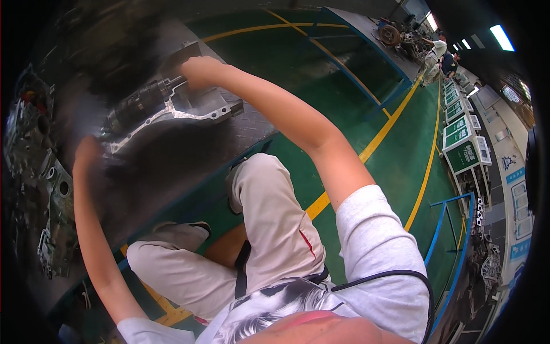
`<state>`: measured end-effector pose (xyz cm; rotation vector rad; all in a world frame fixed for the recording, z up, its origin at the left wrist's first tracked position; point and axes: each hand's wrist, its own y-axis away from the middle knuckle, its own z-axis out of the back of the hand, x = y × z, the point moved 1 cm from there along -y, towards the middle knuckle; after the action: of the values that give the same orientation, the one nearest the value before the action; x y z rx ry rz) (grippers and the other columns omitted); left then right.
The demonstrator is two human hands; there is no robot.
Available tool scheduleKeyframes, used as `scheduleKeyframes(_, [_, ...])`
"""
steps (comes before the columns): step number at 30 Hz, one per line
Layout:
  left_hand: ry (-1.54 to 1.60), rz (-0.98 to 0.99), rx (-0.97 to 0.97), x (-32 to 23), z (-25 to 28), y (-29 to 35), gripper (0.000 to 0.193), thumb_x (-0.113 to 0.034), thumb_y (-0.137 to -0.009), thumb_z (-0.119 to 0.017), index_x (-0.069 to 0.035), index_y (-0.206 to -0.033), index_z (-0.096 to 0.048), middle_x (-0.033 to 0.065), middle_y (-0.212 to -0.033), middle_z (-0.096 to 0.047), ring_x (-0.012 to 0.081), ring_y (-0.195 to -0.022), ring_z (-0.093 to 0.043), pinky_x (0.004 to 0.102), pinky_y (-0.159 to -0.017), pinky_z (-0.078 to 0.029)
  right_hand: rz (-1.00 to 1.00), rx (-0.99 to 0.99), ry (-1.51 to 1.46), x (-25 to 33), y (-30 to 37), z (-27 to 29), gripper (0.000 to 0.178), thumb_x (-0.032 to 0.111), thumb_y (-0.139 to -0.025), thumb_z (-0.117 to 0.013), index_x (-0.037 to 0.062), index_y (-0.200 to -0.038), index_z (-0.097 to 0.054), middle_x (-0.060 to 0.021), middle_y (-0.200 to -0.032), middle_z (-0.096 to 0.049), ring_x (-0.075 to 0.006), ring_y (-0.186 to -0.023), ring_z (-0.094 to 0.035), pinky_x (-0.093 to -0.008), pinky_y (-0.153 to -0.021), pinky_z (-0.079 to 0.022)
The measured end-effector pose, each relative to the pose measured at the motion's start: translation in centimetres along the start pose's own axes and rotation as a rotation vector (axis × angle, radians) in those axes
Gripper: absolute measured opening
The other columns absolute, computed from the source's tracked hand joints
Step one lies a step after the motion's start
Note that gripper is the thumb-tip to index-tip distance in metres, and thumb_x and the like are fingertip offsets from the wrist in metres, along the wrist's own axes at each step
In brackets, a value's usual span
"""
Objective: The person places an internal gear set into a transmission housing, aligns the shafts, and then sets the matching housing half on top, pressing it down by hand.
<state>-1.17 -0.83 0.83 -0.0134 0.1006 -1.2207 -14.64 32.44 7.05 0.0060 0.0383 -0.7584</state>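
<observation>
A dark gear shaft [140, 103] lies slantwise across the workbench, beside a silver metal housing [186, 114] with a bright, holed flange edge. My right hand [203, 71] is closed around the thin far-right end of the shaft, over the housing. Near the shaft's other end is my left hand [89, 150], smeared by motion, beside the flange's left tip. Its fingers do not show clearly, so I cannot make out whether it touches the shaft or the housing.
Metal castings [60, 186] crowd the bench's left side. The dark bench top [172, 157] ends at a blue edge above my knees. Beyond a green floor [269, 63] with yellow lines stands another blue-framed bench [358, 28]. People [436, 51] stand far right, near green-and-white cabinets [461, 149].
</observation>
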Motion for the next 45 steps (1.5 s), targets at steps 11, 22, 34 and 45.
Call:
scheduleKeyframes(11, [-0.02, -0.014, -0.01, 1.1, -1.3, -0.9, 0.028, -0.012, -0.066, -0.06, 0.004, -0.089, -0.057, 0.0257, -0.091, -0.059, 0.0406, -0.088, -0.057, 0.0438, -0.072, -0.046, 0.019, -0.001, -0.003, 0.3, 0.4, 0.3, 0.025, 0.022, -0.07, -0.064, 0.0066, -0.09, -0.066, -0.0146, -0.093, -0.064, -0.029, -0.088, -0.061, -0.0366, -0.076, -0.049])
scheduleKeyframes(22, [-0.032, -0.035, -0.229, 2.2, -3.1, -1.6, 0.018, -0.019, -0.074, -0.054, -0.003, -0.082, -0.058, 0.0203, -0.087, -0.06, 0.0403, -0.084, -0.057, 0.0483, -0.069, -0.045, -0.004, 0.02, -0.009, -0.4, 0.4, 0.6, 0.029, 0.026, -0.069, -0.066, 0.0079, -0.092, -0.068, -0.013, -0.097, -0.064, -0.0283, -0.091, -0.061, -0.0363, -0.077, -0.049])
scheduleKeyframes(34, [0.191, -0.208, -0.353, 4.1, -4.7, -0.9, 0.033, -0.009, -0.069, -0.057, -0.001, -0.101, -0.056, 0.0206, -0.092, -0.059, 0.0377, -0.086, -0.056, 0.0415, -0.075, -0.044, -0.014, 0.033, -0.029, -0.6, -0.2, -0.5, 0.036, 0.033, -0.067, -0.07, 0.0098, -0.094, -0.067, -0.0104, -0.099, -0.064, -0.0261, -0.092, -0.061, -0.036, -0.078, -0.048])
scheduleKeyframes(45, [0.003, -0.048, -0.207, 5.1, -5.3, -2.6, 0.021, -0.016, -0.073, -0.056, -0.002, -0.088, -0.054, 0.0204, -0.091, -0.058, 0.0406, -0.087, -0.054, 0.0465, -0.071, -0.043, 0.007, 0.018, -0.05, -0.3, -0.6, -1.1, 0.032, 0.029, -0.066, -0.066, 0.0121, -0.093, -0.068, -0.0094, -0.096, -0.065, -0.025, -0.09, -0.061, -0.0363, -0.076, -0.048])
